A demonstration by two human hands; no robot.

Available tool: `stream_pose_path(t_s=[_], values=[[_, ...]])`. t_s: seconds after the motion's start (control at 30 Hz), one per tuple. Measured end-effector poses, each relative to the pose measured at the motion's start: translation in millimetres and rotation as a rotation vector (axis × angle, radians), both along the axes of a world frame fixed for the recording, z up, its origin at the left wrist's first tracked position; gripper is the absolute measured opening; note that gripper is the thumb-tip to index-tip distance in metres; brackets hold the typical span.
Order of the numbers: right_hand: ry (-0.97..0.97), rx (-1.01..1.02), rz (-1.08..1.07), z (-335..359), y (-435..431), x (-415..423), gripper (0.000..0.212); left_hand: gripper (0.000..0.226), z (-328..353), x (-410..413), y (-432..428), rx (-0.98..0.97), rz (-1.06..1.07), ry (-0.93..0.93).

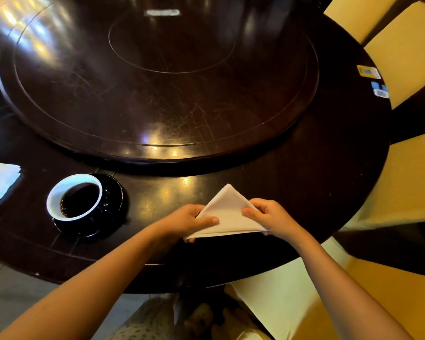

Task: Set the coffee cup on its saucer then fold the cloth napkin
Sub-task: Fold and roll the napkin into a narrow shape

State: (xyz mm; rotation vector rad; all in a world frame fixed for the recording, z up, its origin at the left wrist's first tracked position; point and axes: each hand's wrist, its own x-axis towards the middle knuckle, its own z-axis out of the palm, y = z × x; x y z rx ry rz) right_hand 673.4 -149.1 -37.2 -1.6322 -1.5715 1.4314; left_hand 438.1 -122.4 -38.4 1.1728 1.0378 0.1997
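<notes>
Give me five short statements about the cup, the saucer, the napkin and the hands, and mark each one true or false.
1. The coffee cup stands on the dark saucer. True.
2. The cup is empty. False: dark coffee shows inside it.
3. Both hands grip the cloth napkin, the left hand at its left side and the right hand at its right side. True.
4. The napkin lies spread out flat as a full square. False: it is folded into a triangle with its tip pointing away from the person.
5. The napkin rests on the raised turntable in the middle of the table. False: it is at the near edge of the table, in front of the turntable.
</notes>
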Motion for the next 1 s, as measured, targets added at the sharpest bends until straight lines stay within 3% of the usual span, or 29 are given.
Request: stream_pose_path(t_s=[0.1,0.23,0.4,0.47,0.6,0.73,0.83,1.0], values=[[0.023,-0.036,-0.025,2,-2,3,0.028,0.026,0,-7,-3,-0.131,0.0,-0.056],[0.002,-0.048,-0.096,2,-8,4,0.023,0.018,-1,-18,-10,-0.069,0.059,0.005],[-0.073,0.098,-0.321,1,-20,-17,0.016,0.019,-10,-39,-24,0.083,0.554,0.194],[-0.149,0.202,-0.386,0,-26,-39,0.017,0.015,-9,-44,-40,0.174,0.657,0.239],[-0.201,0.375,-0.348,-2,-41,-97,0.023,0.023,-1,-35,-61,0.301,0.611,0.143],[-0.149,0.442,-0.233,6,-48,-128,0.026,0.047,22,-53,-43,0.686,0.6,0.278],[-0.126,0.491,-0.191,16,-48,-131,0.025,0.046,36,-73,-31,0.739,0.496,0.295],[-0.162,0.511,-0.284,20,-52,-147,0.022,0.041,36,-89,-44,0.798,0.575,0.304]])
